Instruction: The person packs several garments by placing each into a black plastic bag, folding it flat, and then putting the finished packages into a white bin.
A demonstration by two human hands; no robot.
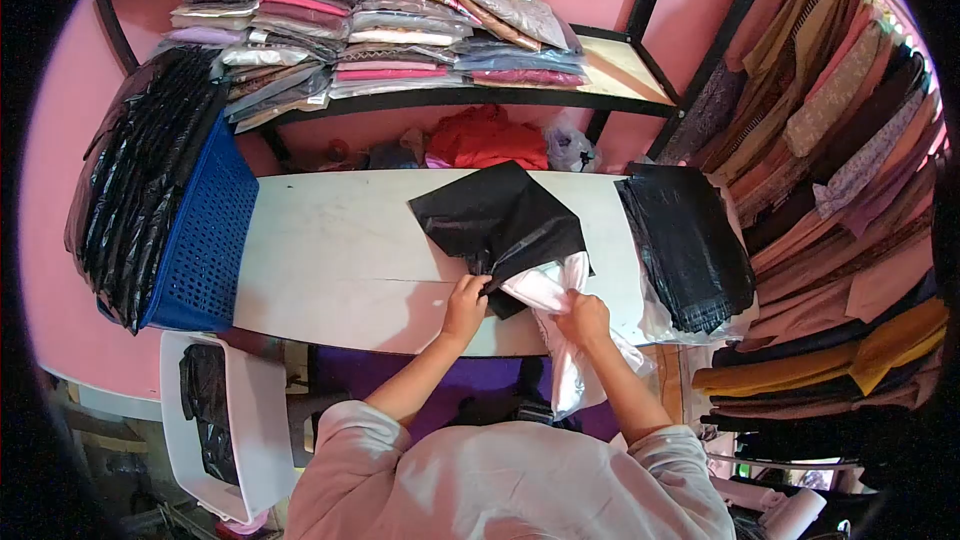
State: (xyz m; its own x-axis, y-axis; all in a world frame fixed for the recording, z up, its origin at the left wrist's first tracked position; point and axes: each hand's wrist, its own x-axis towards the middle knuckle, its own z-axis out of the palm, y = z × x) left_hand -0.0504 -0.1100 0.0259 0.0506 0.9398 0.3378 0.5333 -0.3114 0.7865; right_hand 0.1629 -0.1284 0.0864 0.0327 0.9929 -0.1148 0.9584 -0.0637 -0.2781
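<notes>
My L hand is closed on the near edge of a black plastic bag, fingertips pinching it. My R hand is clenched round a bunched white item, just right of the L one. The white item's top end meets the bag's near-right edge, partly under it; can't tell how far in it goes. Its lower part hangs over the near edge of the white table, twds me. The bag lies approx. mid-table, tilted at an angle, its far corner close to the table's far edge.

On the table's R end there's a stack of black bags w/ clear plastic under & around it. At the L end stands a blue basket, w/ a big pile of folded black plastic in it, rising well above the rim. Near-left, lower than the table, is a white bin w/ crumpled black plastic inside.

Far side: a black-framed shelf holds stacks of wrapped fabric packs, mixed colours. Below it, a red cloth sits btwn other bits, w/ a translucent bag just to its R. Along the far R, lots of garments hang in a row, incl. mustard, pink & black ones.
</notes>
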